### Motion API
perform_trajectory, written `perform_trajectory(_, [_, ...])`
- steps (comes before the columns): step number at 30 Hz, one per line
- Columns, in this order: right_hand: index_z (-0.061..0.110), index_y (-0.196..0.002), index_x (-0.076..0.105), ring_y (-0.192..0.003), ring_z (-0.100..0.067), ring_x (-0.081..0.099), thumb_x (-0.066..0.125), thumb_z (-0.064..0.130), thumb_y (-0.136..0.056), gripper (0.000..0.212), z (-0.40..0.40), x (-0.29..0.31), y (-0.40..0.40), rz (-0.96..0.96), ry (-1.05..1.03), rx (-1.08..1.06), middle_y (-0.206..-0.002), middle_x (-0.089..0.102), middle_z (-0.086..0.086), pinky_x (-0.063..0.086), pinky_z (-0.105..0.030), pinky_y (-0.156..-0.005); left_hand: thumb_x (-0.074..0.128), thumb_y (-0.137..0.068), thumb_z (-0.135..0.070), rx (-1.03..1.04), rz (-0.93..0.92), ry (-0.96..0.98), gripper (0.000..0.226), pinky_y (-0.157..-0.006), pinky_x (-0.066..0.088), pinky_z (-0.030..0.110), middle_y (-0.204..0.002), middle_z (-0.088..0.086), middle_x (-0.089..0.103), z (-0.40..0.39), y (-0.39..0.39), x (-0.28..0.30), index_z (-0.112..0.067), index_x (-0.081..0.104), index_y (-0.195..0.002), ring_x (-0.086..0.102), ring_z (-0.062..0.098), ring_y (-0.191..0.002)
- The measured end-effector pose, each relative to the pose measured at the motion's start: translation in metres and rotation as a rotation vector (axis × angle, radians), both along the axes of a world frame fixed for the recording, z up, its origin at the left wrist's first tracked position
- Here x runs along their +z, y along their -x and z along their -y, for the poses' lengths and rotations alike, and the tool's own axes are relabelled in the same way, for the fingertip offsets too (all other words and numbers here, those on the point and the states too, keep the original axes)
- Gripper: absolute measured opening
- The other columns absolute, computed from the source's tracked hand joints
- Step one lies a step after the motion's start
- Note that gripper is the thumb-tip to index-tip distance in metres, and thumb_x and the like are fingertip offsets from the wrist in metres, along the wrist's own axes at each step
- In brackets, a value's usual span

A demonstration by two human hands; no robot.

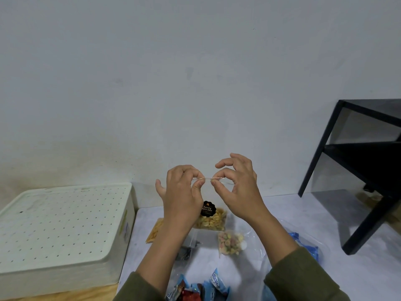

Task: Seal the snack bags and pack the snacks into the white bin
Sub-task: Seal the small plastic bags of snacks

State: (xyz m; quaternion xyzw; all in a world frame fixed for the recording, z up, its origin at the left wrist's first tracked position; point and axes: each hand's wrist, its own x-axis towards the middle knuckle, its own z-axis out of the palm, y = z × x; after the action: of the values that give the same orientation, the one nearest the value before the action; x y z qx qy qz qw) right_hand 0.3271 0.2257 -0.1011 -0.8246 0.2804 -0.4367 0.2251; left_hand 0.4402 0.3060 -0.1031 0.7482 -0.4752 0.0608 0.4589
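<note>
Pinching the clear top strip of the nut bag (211,218), you hold it upright in the air above the table (338,216), so the nuts settle to the bottom and the zip edge stays free to press. Your left hand (181,192) has thumb and forefinger clamped together on the left part of the strip; your right hand (236,187) pinches it just beside, with the other fingers lifted clear. Keeping the two pinches close looks like a way to close the seal bit by bit along the edge.

Below it, on the table, a small bag of coloured snacks (231,244) lies flat, and a bag of yellow chips (154,233) shows partly behind your left wrist; whether either is sealed you cannot tell. Blue-wrapped snacks (217,283) sit nearest you. The white bin (65,233) stands at your left, beside the table and well apart from the bag, its perforated lid on, so it likely needs opening before packing. A black shelf frame (355,161) stands at the right.
</note>
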Motion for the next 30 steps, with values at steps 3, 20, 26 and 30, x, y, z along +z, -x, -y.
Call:
perform_trajectory(3, [0.027,-0.077,0.066,-0.128,-0.005,0.027,0.058,0.036,-0.08,0.012,0.001,0.001,-0.001,-0.015,0.014,0.007,-0.108,0.05,0.023,0.016,-0.034,-0.103,0.058,-0.088,-0.018,-0.017,0.026,-0.016,0.011,-0.108,0.007,0.056,-0.105,-0.015,0.052,0.0,0.002,0.0,-0.028,0.063,-0.085,0.039,0.007,-0.113])
perform_trajectory(20, [0.028,-0.078,0.067,-0.127,-0.004,0.027,0.061,0.037,-0.081,0.011,0.008,-0.002,-0.003,-0.022,-0.035,0.03,-0.108,0.049,0.023,0.018,-0.034,-0.103,0.056,-0.088,-0.014,0.002,0.062,-0.055,0.013,-0.108,0.008,0.058,-0.104,-0.014,0.052,0.01,0.003,0.002,-0.025,0.062,-0.086,0.042,0.011,-0.114])
perform_trajectory(26, [0.035,-0.075,0.061,-0.13,-0.007,0.028,0.06,0.036,-0.077,0.002,0.009,-0.002,-0.002,0.029,-0.135,0.056,-0.105,0.052,0.026,0.026,-0.045,-0.107,0.054,-0.083,-0.001,0.038,0.052,-0.028,0.023,-0.108,0.01,0.057,-0.096,-0.02,0.042,0.014,0.001,0.001,-0.024,0.058,-0.08,0.04,0.008,-0.109])
perform_trajectory(30, [0.033,-0.07,0.061,-0.127,-0.004,0.029,0.061,0.033,-0.076,0.005,0.011,-0.001,0.001,0.06,-0.134,0.04,-0.103,0.054,0.023,0.028,-0.048,-0.105,0.054,-0.085,-0.004,0.015,0.03,-0.028,0.022,-0.108,0.008,0.057,-0.098,-0.02,0.043,0.016,0.003,0.0,-0.025,0.058,-0.081,0.038,0.005,-0.11])
